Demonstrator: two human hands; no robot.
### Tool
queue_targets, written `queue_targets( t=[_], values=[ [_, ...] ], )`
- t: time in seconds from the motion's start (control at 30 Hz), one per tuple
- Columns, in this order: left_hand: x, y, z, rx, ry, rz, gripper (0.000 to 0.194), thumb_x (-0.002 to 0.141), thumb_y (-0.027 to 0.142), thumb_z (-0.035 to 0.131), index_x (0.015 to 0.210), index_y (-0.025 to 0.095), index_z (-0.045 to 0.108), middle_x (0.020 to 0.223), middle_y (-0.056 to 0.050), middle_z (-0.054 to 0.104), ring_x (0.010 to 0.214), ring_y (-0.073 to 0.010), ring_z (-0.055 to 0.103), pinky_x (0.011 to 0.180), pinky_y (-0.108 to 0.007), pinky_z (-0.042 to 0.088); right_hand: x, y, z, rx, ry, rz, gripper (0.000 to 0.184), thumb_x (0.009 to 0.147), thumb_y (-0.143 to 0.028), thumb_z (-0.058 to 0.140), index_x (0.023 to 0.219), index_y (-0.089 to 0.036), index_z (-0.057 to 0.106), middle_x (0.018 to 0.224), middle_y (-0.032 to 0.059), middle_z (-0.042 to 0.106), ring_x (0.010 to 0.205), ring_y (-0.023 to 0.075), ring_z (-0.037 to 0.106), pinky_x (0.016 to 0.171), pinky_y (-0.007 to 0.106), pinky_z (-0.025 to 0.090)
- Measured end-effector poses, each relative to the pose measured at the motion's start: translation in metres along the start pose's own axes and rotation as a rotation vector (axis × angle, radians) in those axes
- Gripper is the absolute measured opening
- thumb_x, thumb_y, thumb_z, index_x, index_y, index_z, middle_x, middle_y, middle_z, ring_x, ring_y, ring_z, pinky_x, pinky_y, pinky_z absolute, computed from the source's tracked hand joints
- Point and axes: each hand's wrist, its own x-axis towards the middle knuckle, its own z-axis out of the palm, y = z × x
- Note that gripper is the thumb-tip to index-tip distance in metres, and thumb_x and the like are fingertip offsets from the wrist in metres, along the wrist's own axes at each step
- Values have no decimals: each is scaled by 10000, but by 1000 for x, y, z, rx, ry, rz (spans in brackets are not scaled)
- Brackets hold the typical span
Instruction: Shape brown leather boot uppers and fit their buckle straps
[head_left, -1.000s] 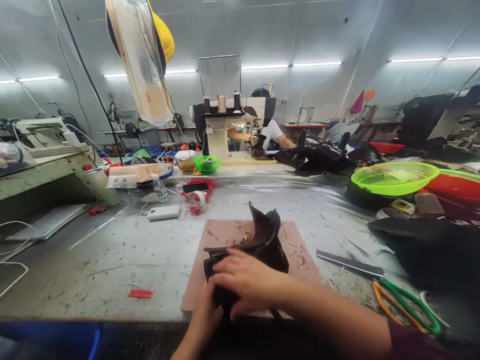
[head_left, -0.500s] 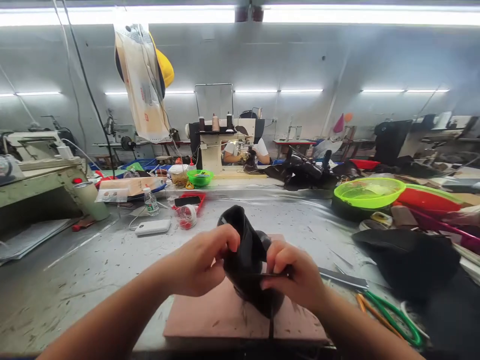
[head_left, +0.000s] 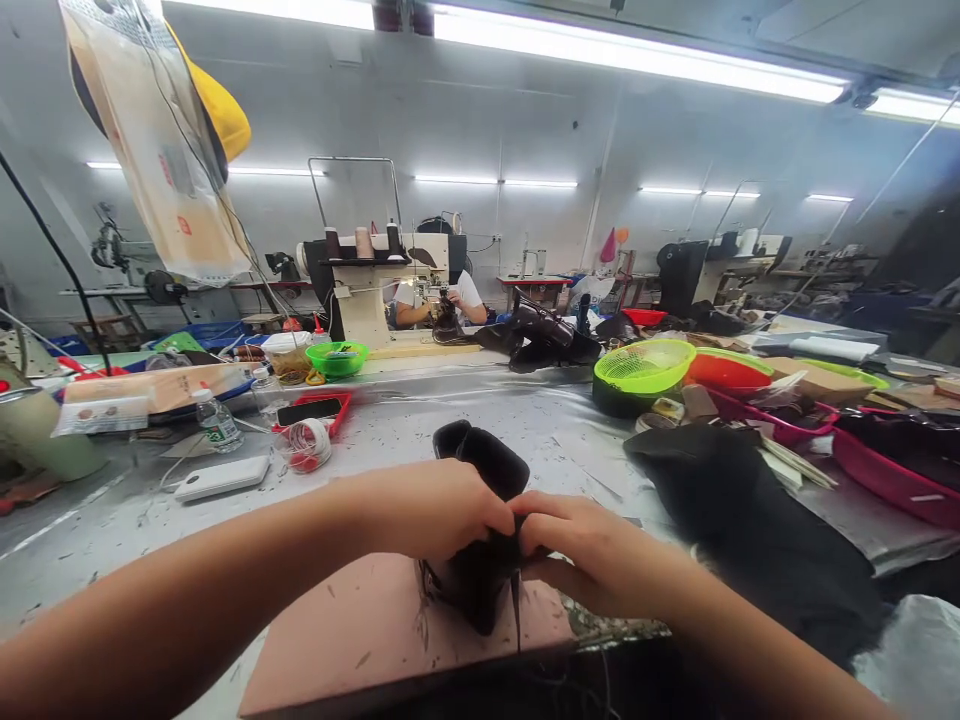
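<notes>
A black leather piece that looks like a boot upper (head_left: 474, 592) stands over a pink board (head_left: 352, 625) at the table's front edge. My left hand (head_left: 439, 508) comes across from the left with its fingers closed on the leather. From the other side, my right hand (head_left: 589, 548) pinches the same piece, its fingertips close to the left ones. Both hands cover its middle. Its rounded top rises beyond my knuckles, and a thin dark strip (head_left: 516, 610) hangs below my right hand.
Black material (head_left: 742, 520) and magenta baskets (head_left: 892, 475) lie to the right, near a lime mesh basket (head_left: 645, 365). On the left are a white power bank (head_left: 223, 480), a water bottle (head_left: 217, 422) and a red tray (head_left: 339, 420). Ahead, a co-worker sits behind a sewing machine (head_left: 364, 305).
The boot upper was lifted and turned upright from lying on the board. Both hands took hold of it, then drew close together. The view has swung to the right.
</notes>
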Motion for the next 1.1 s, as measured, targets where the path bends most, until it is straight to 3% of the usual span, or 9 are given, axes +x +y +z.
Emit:
queue_targets(
  t=[0.1,0.27,0.47,0.67,0.83,1.1],
  values=[
    [2,4,-1,95,-20,-101,174,662,47,509,628,197,589,527,14,531,494,-136,473,468,-247,299,1,1,0,-2,9,42,58,809,-153,491,787,-206,502,950,59,571,759,139,562,666,257,467],
    [3,5,0,108,34,-213,114,709,120,549,643,189,611,600,-3,584,578,-153,535,519,-245,322,10,0,6,-20,63,50,81,773,-196,543,728,-201,476,918,56,554,711,140,537,603,250,455],
    [-1,3,3,153,-17,-403,171,756,138,489,735,205,646,626,-8,618,566,-152,543,478,-246,280,22,4,12,-83,74,73,119,823,-214,518,715,-186,475,1032,79,541,721,140,547,614,258,446],
    [-19,-1,6,60,84,-365,252,721,123,428,796,204,655,708,-21,637,664,-163,565,575,-241,363,31,0,15,-150,133,98,133,824,-258,529,734,-192,457,746,12,543,594,126,479,526,235,374],
    [-33,3,4,2,61,-363,172,677,206,470,755,186,621,696,-22,615,651,-177,555,569,-248,374,35,-6,18,-157,168,105,100,831,-215,482,744,-193,437,718,9,545,568,124,458,515,239,351],
    [-33,7,5,42,82,-442,181,752,346,545,844,214,628,734,-18,640,734,-201,578,578,-257,357,37,-6,22,-125,230,117,130,840,-188,421,711,-194,412,723,19,547,572,124,449,523,244,350]
  ],
)
